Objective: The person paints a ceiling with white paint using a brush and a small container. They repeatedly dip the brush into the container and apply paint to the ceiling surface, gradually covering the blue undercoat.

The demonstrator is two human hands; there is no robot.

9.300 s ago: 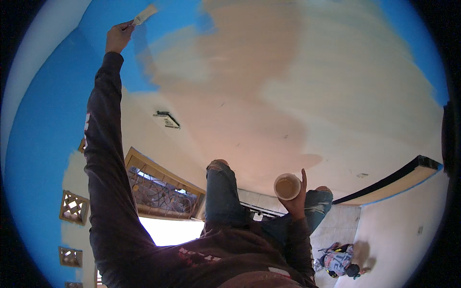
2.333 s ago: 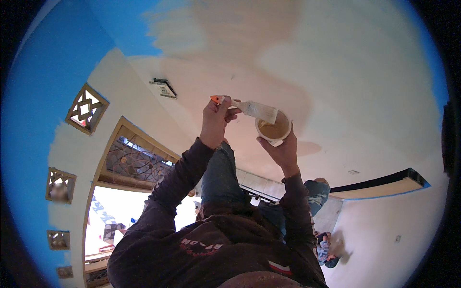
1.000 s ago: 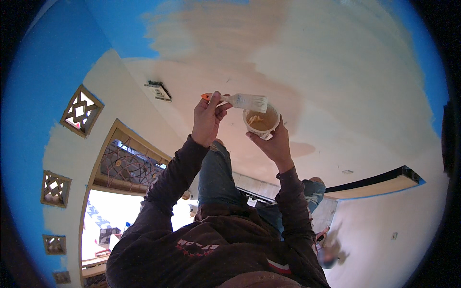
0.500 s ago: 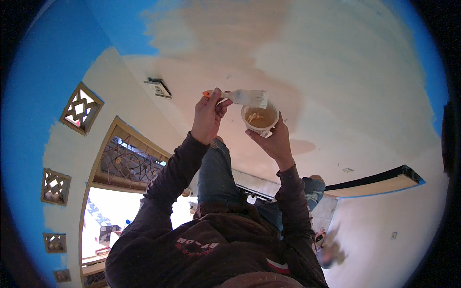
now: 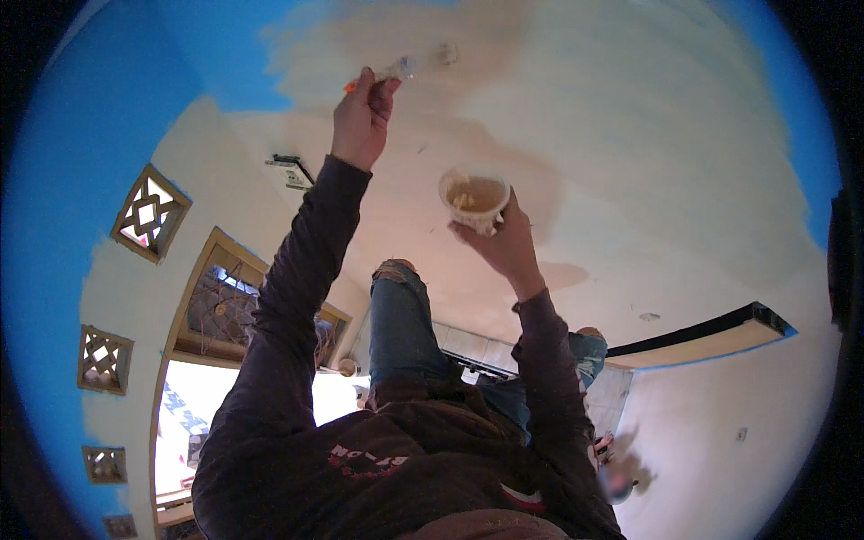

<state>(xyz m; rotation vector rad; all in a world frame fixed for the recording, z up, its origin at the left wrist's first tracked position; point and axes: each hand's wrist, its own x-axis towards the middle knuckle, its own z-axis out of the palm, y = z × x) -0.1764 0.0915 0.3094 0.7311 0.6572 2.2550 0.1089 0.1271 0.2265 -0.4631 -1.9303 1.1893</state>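
In my left hand (image 5: 363, 126), raised and reaching out, the fingers are closed round the handle of a paintbrush (image 5: 396, 70). Its orange handle end shows by my fingers; the pale bristles are smeared by motion in front of the cream-painted wall (image 5: 378, 216). Whether they touch the wall I cannot tell. Lower and to the right, my right hand (image 5: 511, 243) grips a white plastic tub (image 5: 474, 219) from its side and underneath. Tilted toward me, the tub shows thin tan liquid inside with a few pale lumps.
Bright blue paint (image 5: 117, 99) borders the cream area. At left are a switch box (image 5: 290, 171), lattice vents (image 5: 151, 213) and a brown-framed window opening (image 5: 211, 310). A black-edged ledge (image 5: 697, 340) juts out at right. Another person (image 5: 616, 481), blurred, is at the lower right.
My left hand has carried the paintbrush from above the tub up and away toward the wall. My right hand and the tub have shifted slightly left.
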